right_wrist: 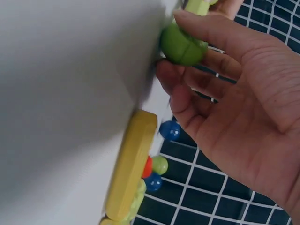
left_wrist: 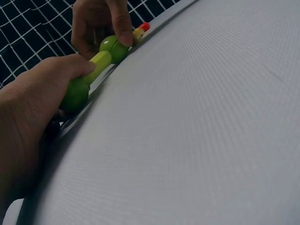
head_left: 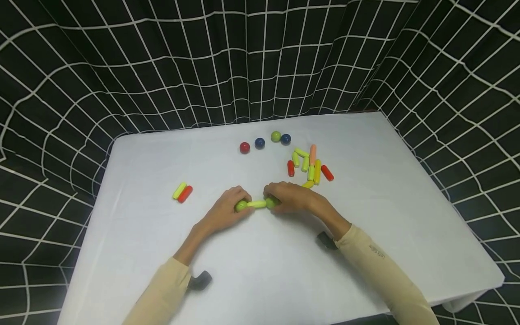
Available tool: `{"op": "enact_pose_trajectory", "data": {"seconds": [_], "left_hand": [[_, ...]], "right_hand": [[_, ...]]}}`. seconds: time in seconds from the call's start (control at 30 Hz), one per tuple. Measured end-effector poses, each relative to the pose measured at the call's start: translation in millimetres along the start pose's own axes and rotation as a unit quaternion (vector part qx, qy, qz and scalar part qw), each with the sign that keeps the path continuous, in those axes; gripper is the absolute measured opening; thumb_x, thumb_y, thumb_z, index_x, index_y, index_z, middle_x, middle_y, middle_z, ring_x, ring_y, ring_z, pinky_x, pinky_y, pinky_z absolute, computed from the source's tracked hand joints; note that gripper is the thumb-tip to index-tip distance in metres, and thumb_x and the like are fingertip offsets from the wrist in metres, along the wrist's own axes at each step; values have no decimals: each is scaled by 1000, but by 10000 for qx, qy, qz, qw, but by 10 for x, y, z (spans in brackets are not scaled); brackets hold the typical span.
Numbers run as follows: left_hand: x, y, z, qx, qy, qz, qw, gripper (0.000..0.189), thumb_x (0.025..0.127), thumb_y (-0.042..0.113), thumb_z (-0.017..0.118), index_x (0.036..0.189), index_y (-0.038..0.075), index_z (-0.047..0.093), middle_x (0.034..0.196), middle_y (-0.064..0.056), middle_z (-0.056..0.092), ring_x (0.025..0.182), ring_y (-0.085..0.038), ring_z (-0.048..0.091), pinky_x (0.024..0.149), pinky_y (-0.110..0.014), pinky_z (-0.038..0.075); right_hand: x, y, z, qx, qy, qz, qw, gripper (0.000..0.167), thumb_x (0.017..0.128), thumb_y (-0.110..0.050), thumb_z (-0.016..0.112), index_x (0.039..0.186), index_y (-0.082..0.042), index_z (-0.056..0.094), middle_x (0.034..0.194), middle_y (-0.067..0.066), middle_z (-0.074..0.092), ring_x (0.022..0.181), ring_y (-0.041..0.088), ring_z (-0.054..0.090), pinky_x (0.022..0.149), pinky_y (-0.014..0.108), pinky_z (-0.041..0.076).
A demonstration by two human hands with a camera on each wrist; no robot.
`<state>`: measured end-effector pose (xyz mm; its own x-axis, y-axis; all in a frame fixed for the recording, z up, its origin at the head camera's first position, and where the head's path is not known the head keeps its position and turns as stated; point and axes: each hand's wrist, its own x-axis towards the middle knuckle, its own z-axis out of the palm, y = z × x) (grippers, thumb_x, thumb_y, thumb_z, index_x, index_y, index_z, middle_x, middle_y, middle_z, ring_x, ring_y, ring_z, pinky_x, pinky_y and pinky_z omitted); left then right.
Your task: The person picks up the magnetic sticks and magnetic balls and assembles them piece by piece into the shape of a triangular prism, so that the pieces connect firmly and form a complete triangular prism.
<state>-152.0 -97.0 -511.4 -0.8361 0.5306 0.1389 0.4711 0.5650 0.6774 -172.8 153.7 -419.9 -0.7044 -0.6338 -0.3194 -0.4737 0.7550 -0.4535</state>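
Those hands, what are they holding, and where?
Left hand grips one green ball, right hand another green ball, round their sides; a green stick between.

Your left hand (head_left: 228,208) and right hand (head_left: 290,197), curled, near each other
Your left forearm (head_left: 162,286) slants back toward seven o'clock, your right forearm (head_left: 378,268) toward half past four.

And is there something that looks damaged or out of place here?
Nothing looks damaged. Slightly odd, perhaps: the red stick and lime stick left of the left hand lie together, apart from the cluster of sticks near the right hand.
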Motion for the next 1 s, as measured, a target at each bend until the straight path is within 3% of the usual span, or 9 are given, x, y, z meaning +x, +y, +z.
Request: {"op": "enact_pose_trajectory", "data": {"seconds": [0.33, 0.77, 1.0], "left_hand": [[-20, 0, -44, -291, 0, 83, 9995, 17, 95, 31, 76, 105, 21, 67, 102, 5, 59, 91, -11, 51, 82, -28, 46], [-15, -27, -34, -85, 153, 230, 9996, 16, 94, 28, 77, 103, 18, 69, 101, 4, 60, 89, -10, 51, 80, -26, 46], [-19, -3, -37, -93, 135, 193, 9997, 17, 94, 29, 77, 103, 18, 69, 101, 3, 60, 89, -11, 50, 81, -27, 46]], "right_hand": [[-36, -54, 30, -108, 62, 57, 9999, 33, 93, -20, 80, 123, -13, 68, 98, -1, 65, 85, 14, 57, 82, 27, 54], [-18, -108, 51, -384, 10, 33, 9993, 32, 95, -22, 78, 124, -14, 68, 99, -1, 64, 88, 14, 55, 84, 28, 53], [-70, -55, -81, 75, -206, 286, 9993, 53, 90, -28, 83, 137, -17, 61, 107, 2, 63, 94, 17, 58, 86, 31, 55]]}}
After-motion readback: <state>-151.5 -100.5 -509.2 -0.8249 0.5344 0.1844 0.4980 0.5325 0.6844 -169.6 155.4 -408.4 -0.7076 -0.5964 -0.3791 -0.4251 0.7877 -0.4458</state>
